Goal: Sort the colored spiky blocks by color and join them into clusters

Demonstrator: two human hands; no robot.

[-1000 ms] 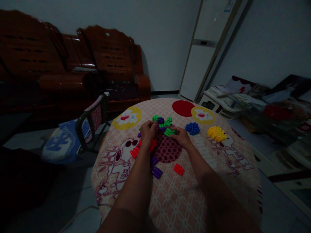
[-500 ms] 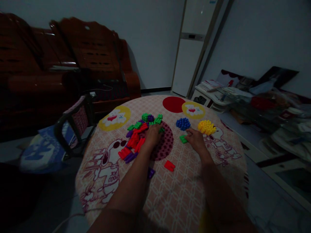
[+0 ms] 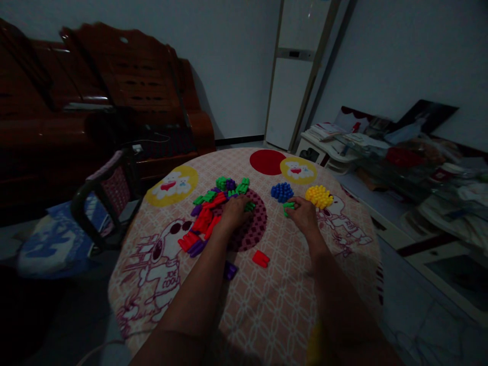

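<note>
Nearest on the tablecloth (image 3: pixel 282 305) lie a purple block (image 3: pixel 230 270) and a red block (image 3: pixel 261 258). Beyond, the left hand (image 3: pixel 233 211) partly covers one green block (image 3: pixel 249 206), its grip unclear; the right hand (image 3: pixel 303 211) pinches another green block (image 3: pixel 288 206) just before the blue studded cluster (image 3: pixel 282 191).

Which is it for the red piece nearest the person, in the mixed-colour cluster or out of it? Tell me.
Out: the red piece lies apart from the cluster, with patterned cloth showing all around it.
</note>
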